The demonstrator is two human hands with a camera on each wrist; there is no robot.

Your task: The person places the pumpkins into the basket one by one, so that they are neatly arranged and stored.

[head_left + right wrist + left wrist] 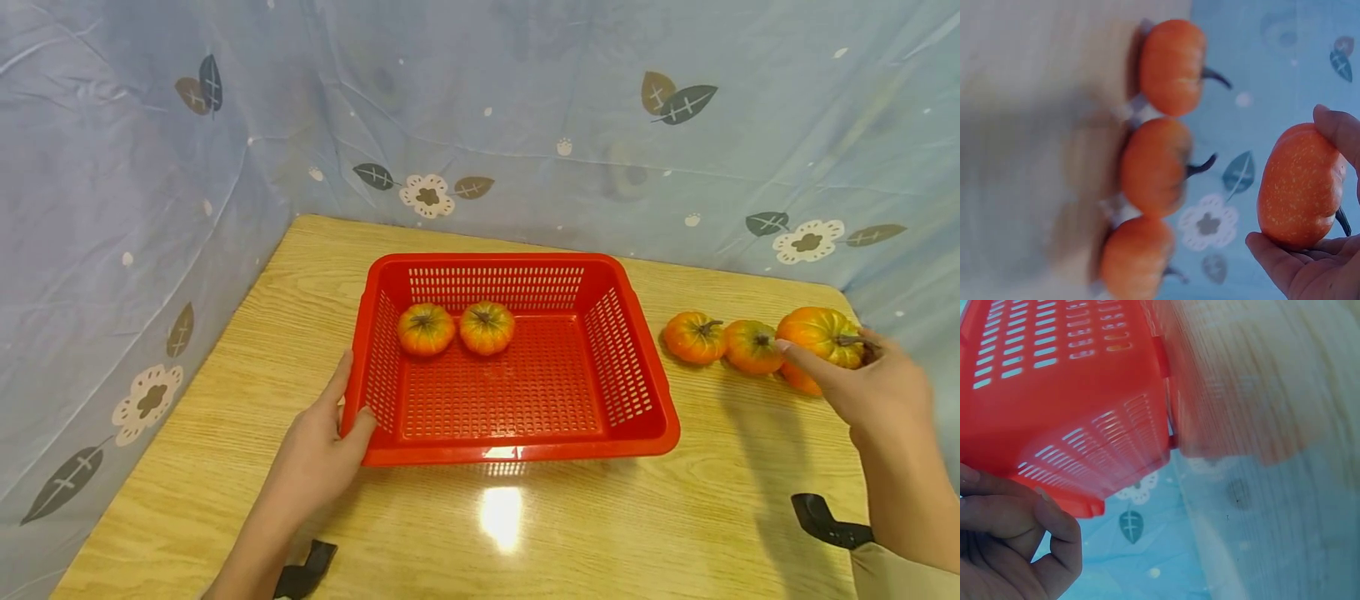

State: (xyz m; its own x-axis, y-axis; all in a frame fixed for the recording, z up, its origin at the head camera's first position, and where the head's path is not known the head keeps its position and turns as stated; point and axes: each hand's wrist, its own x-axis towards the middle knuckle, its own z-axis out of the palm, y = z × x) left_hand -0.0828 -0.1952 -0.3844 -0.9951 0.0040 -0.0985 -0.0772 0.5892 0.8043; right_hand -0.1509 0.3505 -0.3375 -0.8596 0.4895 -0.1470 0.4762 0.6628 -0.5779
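While the left hand [322, 450] grips the left rim of a rectangular, perforated red plastic basket [442, 455], the right hand [888, 383] holds a ribbed orange-and-green pumpkin with a dark stem [817, 329] between thumb and fingers, raised off the pale wood-grain surface [585, 525]. Below it, three similar orange pumpkins [752, 350] stand in a row, right of the basket. Two more pumpkins [487, 329] sit side by side inside, toward its far left corner.

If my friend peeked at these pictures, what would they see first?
Probably the bright red basket in the middle, with two pumpkins side by side inside. Next, the held pumpkin in the right hand, near three more pumpkins lined up on the right.
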